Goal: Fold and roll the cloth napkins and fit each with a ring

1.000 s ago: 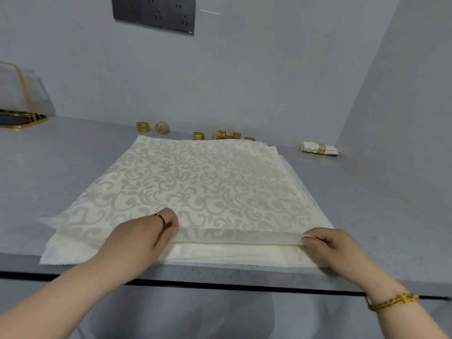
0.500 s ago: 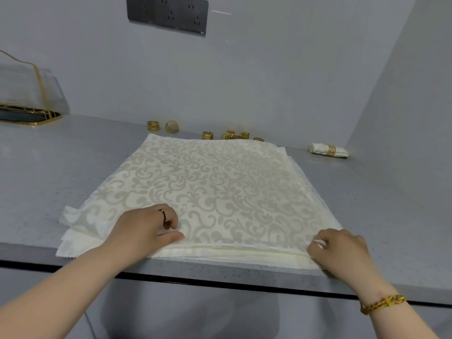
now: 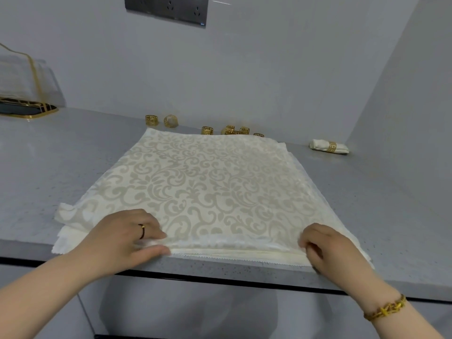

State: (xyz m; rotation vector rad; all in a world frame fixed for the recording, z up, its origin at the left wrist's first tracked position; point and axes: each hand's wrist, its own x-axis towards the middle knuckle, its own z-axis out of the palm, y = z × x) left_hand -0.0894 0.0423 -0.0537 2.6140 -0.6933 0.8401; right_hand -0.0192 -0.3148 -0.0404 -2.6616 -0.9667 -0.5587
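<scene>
**Only the top layer should come away**

Both hands are clamped on the near edge of the top napkin point(image 3: 203, 182). The left hand point(image 3: 122, 237) pinches it toward the left corner, and the right hand point(image 3: 327, 248) has its fingers curled over the edge near the right corner. This napkin lies on a stack of napkins point(image 3: 232, 256) that sits on the grey tabletop point(image 3: 61, 155), with the stack's front edge right at the tabletop's lip.

The main risk, as I judge it, is catching two layers at once. The edges below lie tight together under the fingers, so a pinch that goes too deep would lift or drag a second napkin. The stack's left corner is already rumpled and skewed, and an uneven pull could fold the cloth crooked or slide the lower layers off the front. A sweep toward the back could also knock the gold rings point(image 3: 234, 130), which stand loose along the stack's far edge and touch or nearly touch it.

One finished napkin point(image 3: 320, 144) lies rolled and ringed well apart at the far right.

The only container is a gold-trimmed tray with a clear cover point(image 3: 24, 94) at the far left. I cannot tell what is inside it. The rings sit in no container.
</scene>
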